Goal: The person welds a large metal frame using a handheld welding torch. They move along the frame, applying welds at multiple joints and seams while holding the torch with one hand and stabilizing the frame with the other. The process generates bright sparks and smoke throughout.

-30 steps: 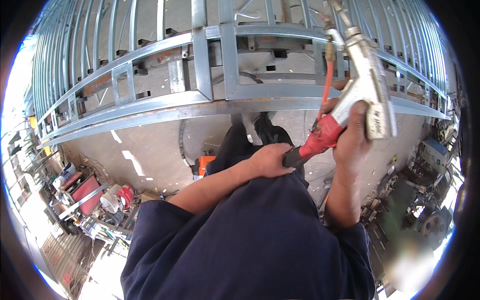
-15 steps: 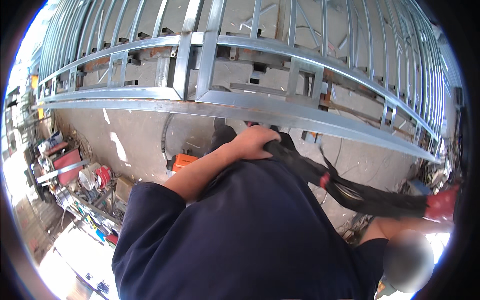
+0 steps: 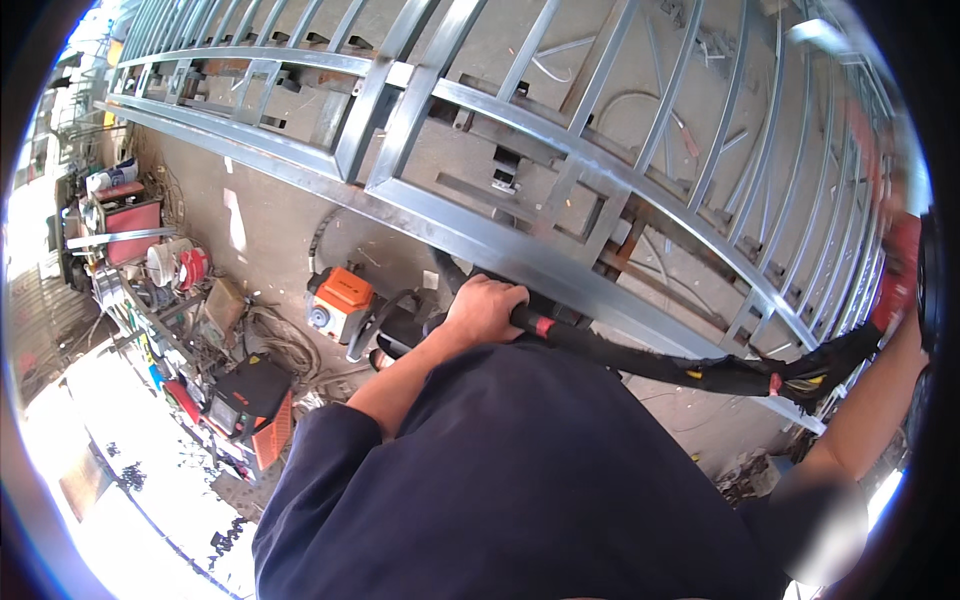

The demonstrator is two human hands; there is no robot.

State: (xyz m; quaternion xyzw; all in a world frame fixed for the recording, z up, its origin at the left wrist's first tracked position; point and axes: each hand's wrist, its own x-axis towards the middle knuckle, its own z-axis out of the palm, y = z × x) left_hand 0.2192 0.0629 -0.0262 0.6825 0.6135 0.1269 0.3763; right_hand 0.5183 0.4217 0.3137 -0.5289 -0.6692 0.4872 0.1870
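Note:
A thick black-wrapped cable bundle (image 3: 650,362) hangs in front of my body, with red bands and frayed wrapping showing bits of yellow toward its right end. My left hand (image 3: 487,308) is bare and closed around its left end, close to my waist. At the far right rim, my right hand (image 3: 895,270) is raised at the bundle's other end. It looks covered in red, perhaps a glove, and motion smears its fingers. Beyond both hands lies a long frame of shiny metal tubes (image 3: 470,232) with a row of parallel bars.
An orange and white machine (image 3: 342,300) stands on the floor left of my hand. Further left are an orange and black case (image 3: 255,400), coiled cables (image 3: 285,345), a red spool (image 3: 193,268) and a cluttered rack. Metal offcuts lie under the frame.
My right hand has swung up and forward along the right rim, lifting that end of the bundle. My left hand stays near my waist. The view has turned, so the frame now slants.

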